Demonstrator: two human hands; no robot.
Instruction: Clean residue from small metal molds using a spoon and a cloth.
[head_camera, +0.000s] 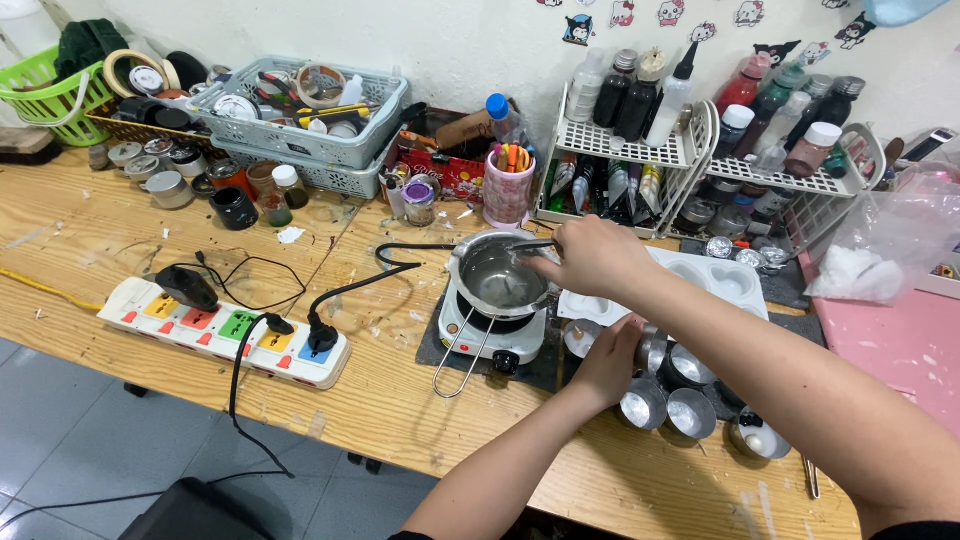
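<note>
With the right hand (590, 255) pinching a thin stirring tool over the steel pot (497, 275) on the small hotplate (490, 335), the left hand (610, 365), fingers curled round a small tin (582, 337) on the tabletop (400, 400), should steady it while stirring stays gentle.

Bright, even indoor light, apparently from overhead; no hard shadows. Soft, short shadows under the white power strip (225, 331) and its cables on the wooden counter (120, 240). Specular glare inside the steel pot (497, 275) and on the small metal cups (668, 400). White wall (470, 35) near overexposure. Sharp centre; slight wide-angle bowing at the edges. Mild motion softness on the right forearm (800, 380) close to the lens.
</note>
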